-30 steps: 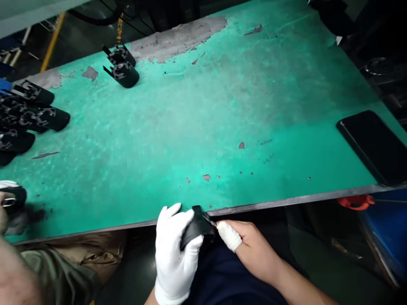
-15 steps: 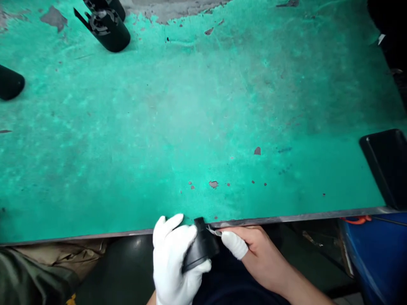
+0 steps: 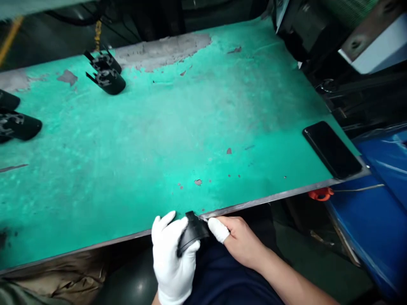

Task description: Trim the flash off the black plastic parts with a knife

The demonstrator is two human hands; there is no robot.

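Note:
Wrapped in a white glove, my left hand (image 3: 174,254) grips a black curved plastic part (image 3: 193,232) at the front edge of the green table (image 3: 178,140). My right hand (image 3: 241,239), bare but for a white cover on the thumb, pinches a small thin metal tool (image 3: 202,218) against the part's right side. Most of that tool is hidden by the fingers.
Two black cylindrical parts with prongs (image 3: 111,81) stand at the back left, and more black parts (image 3: 27,126) lie at the far left. A black phone (image 3: 332,149) rests near the right corner. Orange-red handles (image 3: 321,194) and blue sheeting (image 3: 365,224) are beyond the front edge.
The view has shifted and tilted, showing more of the table's back and right side. Both hands keep hold of the same items and appear slightly further left and higher in view.

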